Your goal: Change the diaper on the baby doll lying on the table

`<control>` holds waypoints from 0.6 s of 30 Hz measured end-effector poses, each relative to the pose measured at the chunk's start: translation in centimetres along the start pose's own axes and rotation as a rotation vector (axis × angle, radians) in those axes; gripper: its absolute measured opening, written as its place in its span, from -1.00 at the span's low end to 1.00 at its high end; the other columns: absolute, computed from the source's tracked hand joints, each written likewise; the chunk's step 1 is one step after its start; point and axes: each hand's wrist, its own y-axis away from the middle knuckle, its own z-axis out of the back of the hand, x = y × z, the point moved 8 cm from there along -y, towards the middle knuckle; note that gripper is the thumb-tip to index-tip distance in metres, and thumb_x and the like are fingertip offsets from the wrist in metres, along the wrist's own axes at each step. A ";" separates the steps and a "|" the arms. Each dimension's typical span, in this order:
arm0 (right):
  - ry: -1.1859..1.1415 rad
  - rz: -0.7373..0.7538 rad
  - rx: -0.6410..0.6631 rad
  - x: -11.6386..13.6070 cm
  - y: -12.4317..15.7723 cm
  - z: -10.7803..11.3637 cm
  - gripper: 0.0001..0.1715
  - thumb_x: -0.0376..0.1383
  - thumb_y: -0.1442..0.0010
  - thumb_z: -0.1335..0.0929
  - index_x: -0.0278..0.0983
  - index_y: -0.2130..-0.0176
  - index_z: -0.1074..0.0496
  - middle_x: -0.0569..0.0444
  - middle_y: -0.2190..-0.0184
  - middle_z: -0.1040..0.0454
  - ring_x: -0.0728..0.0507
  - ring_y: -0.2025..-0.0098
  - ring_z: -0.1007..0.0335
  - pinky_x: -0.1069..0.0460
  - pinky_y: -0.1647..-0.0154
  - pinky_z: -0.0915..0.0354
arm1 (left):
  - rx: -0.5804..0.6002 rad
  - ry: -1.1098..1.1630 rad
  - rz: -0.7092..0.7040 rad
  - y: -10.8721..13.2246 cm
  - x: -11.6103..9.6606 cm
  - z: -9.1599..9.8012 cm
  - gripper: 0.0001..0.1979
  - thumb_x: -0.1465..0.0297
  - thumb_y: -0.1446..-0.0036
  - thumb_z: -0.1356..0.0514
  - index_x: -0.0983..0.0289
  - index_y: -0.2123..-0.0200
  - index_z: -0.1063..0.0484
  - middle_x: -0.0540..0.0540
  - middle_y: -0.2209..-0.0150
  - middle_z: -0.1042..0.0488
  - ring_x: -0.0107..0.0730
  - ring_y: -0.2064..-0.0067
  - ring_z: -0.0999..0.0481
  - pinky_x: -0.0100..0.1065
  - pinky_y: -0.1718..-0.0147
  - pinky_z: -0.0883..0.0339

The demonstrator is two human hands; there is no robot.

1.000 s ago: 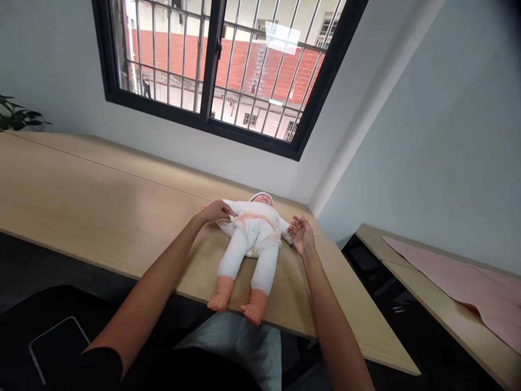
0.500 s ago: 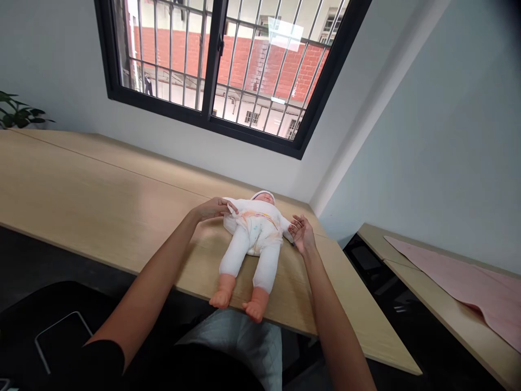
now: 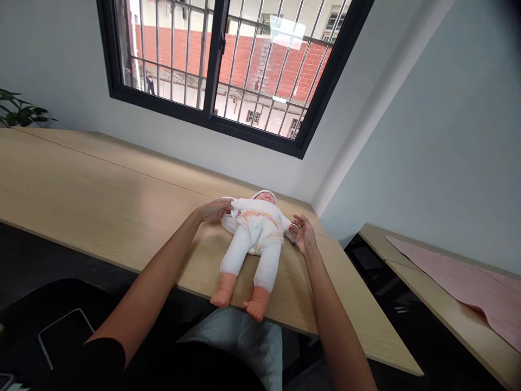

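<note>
The work in hand looks like handling the clothes on a baby doll [image 3: 254, 239], which lies on its back on a wooden table [image 3: 101, 174], head far, feet at the near edge. The left hand [image 3: 213, 210] is closed on the white sleeve [image 3: 230, 206] at the doll's side, fingers pinching the cloth, with a loose fold bunched beneath. The right hand [image 3: 302, 233] is open, fingers slightly curled, just beside the doll's other arm; whether they touch, I cannot tell. That pinch seems to call for a steady hold on the cloth, with the free hand close by. Compared with the earlier frame, the left hand sits further in toward the chest, while the right has barely shifted.
</note>
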 end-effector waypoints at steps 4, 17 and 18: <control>0.014 -0.003 -0.003 0.0 0.1 -0.1 -0.75 -0.12 -0.14 -0.40 -0.26 0.30 -0.49 0.17 0.50 -0.46 0.03 0.50 -0.39 0.15 0.43 -0.40 | -0.026 -0.031 -0.016 -0.1 -0.1 0.0 -0.75 0.27 0.09 -0.24 0.31 0.35 -0.39 0.07 0.37 -0.44 -0.42 0.37 -0.39 -0.43 0.43 -0.26; 0.464 0.241 0.319 1.3 3.4 -6.8 -0.57 -0.01 -0.07 -0.45 -0.17 0.11 -0.53 0.08 0.03 -0.48 -0.08 0.04 -0.37 0.08 0.07 -0.29 | -0.110 -0.223 -0.264 -0.8 -2.6 -2.8 -0.77 0.31 0.03 -0.20 0.26 0.54 -0.20 -0.10 0.56 -0.18 -0.54 0.48 -0.17 -0.45 0.48 -0.04; 0.528 0.255 0.354 1.1 3.8 -7.5 -0.55 -0.01 -0.07 -0.45 -0.18 0.09 -0.52 0.06 0.00 -0.47 -0.12 -0.01 -0.35 0.05 0.02 -0.27 | -0.102 -0.244 -0.284 -0.9 -2.8 -3.5 -0.77 0.32 0.03 -0.21 0.26 0.55 -0.19 -0.10 0.56 -0.17 -0.54 0.48 -0.16 -0.44 0.47 -0.03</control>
